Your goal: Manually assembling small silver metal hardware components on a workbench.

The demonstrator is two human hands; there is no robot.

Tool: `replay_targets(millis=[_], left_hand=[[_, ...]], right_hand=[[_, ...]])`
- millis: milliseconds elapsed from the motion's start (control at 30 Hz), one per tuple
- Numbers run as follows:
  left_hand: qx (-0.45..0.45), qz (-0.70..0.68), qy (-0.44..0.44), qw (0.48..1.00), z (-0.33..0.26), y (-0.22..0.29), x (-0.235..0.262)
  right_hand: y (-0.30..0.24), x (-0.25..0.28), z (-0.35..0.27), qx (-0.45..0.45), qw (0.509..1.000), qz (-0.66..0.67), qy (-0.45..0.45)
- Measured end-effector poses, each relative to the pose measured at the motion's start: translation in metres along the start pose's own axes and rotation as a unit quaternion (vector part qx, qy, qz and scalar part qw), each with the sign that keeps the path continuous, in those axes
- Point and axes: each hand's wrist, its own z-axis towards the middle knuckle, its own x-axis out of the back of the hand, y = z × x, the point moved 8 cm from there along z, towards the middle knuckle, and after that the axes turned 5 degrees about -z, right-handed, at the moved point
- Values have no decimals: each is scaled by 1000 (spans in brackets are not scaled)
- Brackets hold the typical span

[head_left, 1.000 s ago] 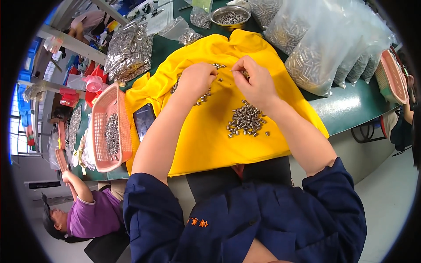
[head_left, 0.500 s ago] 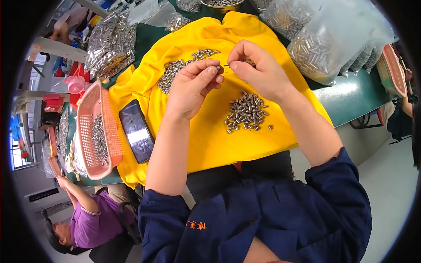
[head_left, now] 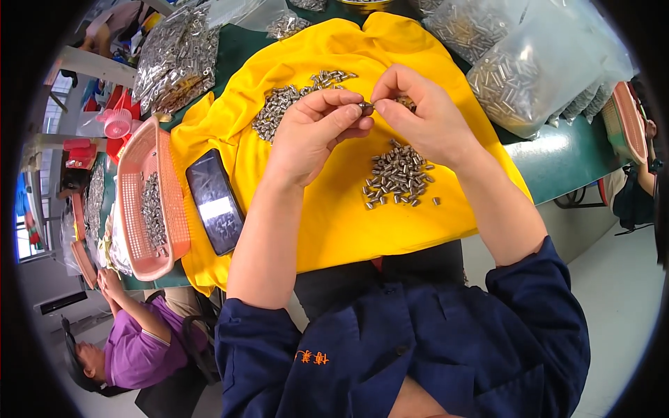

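Left hand (head_left: 317,132) and right hand (head_left: 425,118) meet fingertip to fingertip above the yellow cloth (head_left: 334,223), both pinched shut on one small metal piece (head_left: 366,107), its long axis running left-right between them; loose pile of pieces (head_left: 397,182) lies just below the right hand; second pile (head_left: 286,104) beyond the left.

Bright, even light, soft shadows; glare on the plastic bags (head_left: 536,76); fisheye bends everything toward the black rim.

Head-worn fisheye, steeply downward; close
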Motion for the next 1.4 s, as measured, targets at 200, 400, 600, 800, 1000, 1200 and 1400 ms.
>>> replay_targets(millis=[200, 400, 600, 800, 1000, 1200, 1400], left_hand=[[5, -13, -12, 1000, 0, -1, 1], [-17, 57, 2, 998, 2, 0, 2], [-38, 94, 19, 995, 0, 3, -1], [-101, 214, 48, 970, -1, 12, 1], [-67, 122, 46, 989, 0, 14, 7], [-69, 108, 9, 992, -1, 10, -2], [-76, 131, 6, 989, -2, 10, -2]], right_hand=[[-1, -1, 0, 9, 1000, 1, -2], [-8, 2, -1, 83, 989, -123, 25], [-11, -3, -4, 63, 988, -142, 22], [-3, -2, -3, 14, 996, -91, 10], [-13, 6, -3, 55, 994, -94, 31], [-9, -2, -4, 9, 1000, -29, -8], [-15, -4, -6, 45, 992, -115, -7]])
